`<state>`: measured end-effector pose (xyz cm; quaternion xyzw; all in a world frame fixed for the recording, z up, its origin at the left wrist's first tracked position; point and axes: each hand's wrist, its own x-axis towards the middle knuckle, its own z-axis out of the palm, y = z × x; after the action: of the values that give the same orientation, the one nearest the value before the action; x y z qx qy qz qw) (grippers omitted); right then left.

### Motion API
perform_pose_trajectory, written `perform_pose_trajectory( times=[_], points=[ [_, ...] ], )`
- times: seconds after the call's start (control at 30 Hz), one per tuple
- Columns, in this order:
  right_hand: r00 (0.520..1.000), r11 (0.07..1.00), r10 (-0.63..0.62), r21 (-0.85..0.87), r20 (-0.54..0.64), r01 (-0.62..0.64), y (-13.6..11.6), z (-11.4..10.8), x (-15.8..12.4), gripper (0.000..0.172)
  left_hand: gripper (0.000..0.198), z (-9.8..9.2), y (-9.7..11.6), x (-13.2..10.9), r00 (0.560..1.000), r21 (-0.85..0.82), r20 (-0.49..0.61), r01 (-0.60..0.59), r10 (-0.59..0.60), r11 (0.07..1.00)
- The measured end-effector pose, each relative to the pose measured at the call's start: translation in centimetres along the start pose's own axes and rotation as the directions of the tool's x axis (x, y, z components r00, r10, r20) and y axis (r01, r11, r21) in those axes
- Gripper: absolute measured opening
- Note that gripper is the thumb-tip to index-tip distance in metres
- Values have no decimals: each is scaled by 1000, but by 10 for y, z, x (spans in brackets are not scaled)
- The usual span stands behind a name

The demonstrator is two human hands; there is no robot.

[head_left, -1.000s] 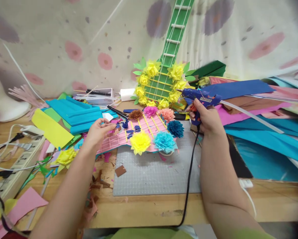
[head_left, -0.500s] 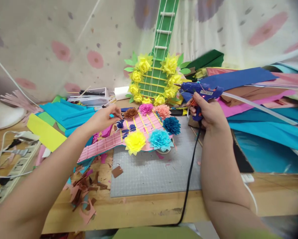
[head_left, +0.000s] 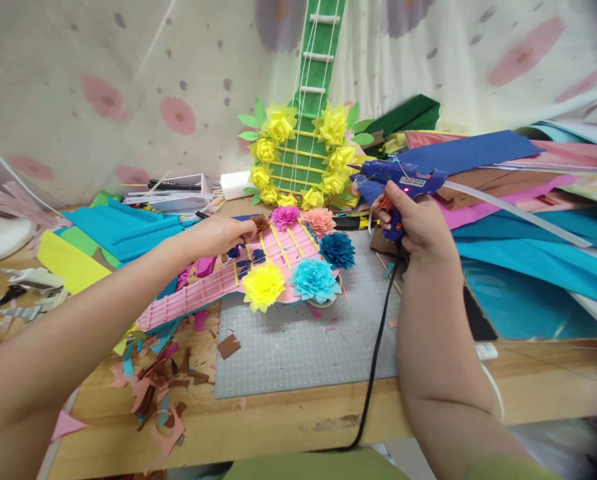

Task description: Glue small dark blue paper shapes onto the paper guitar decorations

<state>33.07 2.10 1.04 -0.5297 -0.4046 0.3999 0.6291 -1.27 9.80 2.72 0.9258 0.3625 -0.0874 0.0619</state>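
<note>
A pink paper guitar (head_left: 218, 285) lies tilted on the grey cutting mat (head_left: 298, 360). Around its body sit paper flowers: a yellow flower (head_left: 263, 287), a light blue flower (head_left: 314, 279), a dark blue flower (head_left: 337, 249), a salmon flower (head_left: 318, 221), a magenta flower (head_left: 284, 217) and a brown flower (head_left: 261, 224). Bent fingers of my left hand (head_left: 223, 235) close on the brown flower's left side, partly covering it. Small navy blue paper pieces (head_left: 248, 261) lie by the strings. My right hand (head_left: 412, 217) grips a blue hot glue gun (head_left: 403, 175), nozzle pointing left, its light lit.
Behind stands a green paper guitar (head_left: 298, 160) ringed with yellow flowers. Coloured paper sheets (head_left: 528, 233) pile at right, blue paper (head_left: 123, 230) at left. Paper scraps (head_left: 158, 393) litter the table's front left. The black cord (head_left: 378, 347) hangs over the front edge; a power strip (head_left: 33, 303) sits left.
My left hand has moved from beside the navy pieces rightward and up onto the brown flower. The glue gun stays held in my right hand. The view has shifted slightly.
</note>
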Motion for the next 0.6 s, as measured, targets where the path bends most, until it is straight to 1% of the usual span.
perform_pose_trajectory(
  times=[0.13, 0.3, 0.4, 0.6],
  points=[
    [1000, 1000, 1, -7, 3, -1, 0, 1, -1, 39, 27, 3, -5, 2, 998, -2, 55, -22, 22, 1000],
    [1000, 999, 21, -37, -5, -21, 1, 3, 0, 36, 28, 8, -8, 2, 998, 43, 67, -23, 20, 999],
    [1000, 999, 18, -35, -13, -18, 2, 4, 0, 33, 25, 8, -7, 2, 996, 45, 83, -28, 25, 999],
    [1000, 1000, 12, 6, 22, -12, 4, 7, -1, 31, 21, 4, -2, 0, 988, 42, 152, -37, 30, 998]
  ],
)
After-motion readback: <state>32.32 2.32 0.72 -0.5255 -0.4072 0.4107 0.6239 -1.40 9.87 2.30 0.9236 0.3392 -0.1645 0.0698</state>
